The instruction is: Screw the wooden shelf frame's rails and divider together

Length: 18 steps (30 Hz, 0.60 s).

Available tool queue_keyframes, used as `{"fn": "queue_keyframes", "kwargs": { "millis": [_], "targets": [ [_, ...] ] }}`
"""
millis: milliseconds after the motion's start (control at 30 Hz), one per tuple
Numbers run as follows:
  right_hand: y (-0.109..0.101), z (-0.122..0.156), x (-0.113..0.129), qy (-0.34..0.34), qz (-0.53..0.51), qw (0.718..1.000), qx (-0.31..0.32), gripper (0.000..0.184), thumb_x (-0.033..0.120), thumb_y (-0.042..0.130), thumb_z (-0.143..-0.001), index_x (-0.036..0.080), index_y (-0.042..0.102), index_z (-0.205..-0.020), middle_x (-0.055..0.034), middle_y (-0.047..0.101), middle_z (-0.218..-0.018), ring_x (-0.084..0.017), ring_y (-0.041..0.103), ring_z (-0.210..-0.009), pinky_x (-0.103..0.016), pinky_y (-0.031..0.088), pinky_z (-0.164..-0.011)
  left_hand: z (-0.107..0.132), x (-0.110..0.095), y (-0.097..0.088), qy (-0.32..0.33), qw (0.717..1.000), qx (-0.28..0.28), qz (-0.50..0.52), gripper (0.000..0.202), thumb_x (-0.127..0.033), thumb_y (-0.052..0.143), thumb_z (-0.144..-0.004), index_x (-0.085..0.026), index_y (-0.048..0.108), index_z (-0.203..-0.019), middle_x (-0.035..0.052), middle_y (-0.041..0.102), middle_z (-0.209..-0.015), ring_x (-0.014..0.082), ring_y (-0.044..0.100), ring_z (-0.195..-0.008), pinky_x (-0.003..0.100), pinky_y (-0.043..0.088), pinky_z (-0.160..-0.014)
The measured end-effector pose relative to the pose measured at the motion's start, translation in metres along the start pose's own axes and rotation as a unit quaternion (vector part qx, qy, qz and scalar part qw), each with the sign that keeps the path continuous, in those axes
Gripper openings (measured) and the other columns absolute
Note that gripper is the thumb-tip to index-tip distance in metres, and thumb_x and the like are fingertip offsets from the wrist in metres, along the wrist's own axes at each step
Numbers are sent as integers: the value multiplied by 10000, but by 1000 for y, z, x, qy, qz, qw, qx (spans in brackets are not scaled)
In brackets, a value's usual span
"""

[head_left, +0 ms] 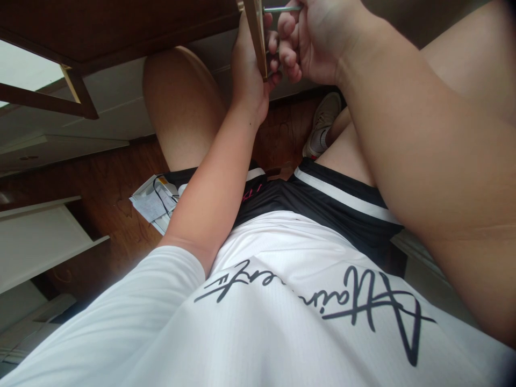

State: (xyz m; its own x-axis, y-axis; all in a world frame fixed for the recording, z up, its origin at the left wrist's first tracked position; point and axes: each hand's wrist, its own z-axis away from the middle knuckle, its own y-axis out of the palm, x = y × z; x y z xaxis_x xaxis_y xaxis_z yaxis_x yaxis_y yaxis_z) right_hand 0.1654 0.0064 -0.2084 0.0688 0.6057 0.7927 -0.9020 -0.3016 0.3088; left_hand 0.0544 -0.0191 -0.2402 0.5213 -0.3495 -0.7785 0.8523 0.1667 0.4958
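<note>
At the top of the view my left hand (249, 70) wraps around a thin light wooden panel (257, 32), holding it upright on edge. My right hand (316, 37) is closed just to the right of the panel, its fingers gripping a slim metal rod-like tool (282, 8) that points at the panel's face. The tool's tip and the panel's upper part run out of view. Both forearms reach up from my lap, over my white shirt and black shorts.
White furniture boards (36, 244) lie at the left on the brown wood floor (121, 215). A dark brown wooden piece (121, 32) sits at upper left. Folded papers with a black cord (155, 201) lie by my left thigh. My white shoe (322, 126) rests on the floor.
</note>
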Motion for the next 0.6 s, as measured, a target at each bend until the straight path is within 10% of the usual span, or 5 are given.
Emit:
{"fn": "queue_keyframes", "kwargs": {
  "millis": [600],
  "targets": [
    [-17, -2, 8, 5, 73, 996, 52, 378, 268, 384, -985, 148, 357, -628, 10, 560, -706, -44, 508, -544, -181, 332, -451, 6, -8, 5, -8, 999, -26, -37, 336, -414, 269, -983, -166, 467, -874, -35, 380, -652, 31, 380, -443, 171, 234, -465]
  ]
}}
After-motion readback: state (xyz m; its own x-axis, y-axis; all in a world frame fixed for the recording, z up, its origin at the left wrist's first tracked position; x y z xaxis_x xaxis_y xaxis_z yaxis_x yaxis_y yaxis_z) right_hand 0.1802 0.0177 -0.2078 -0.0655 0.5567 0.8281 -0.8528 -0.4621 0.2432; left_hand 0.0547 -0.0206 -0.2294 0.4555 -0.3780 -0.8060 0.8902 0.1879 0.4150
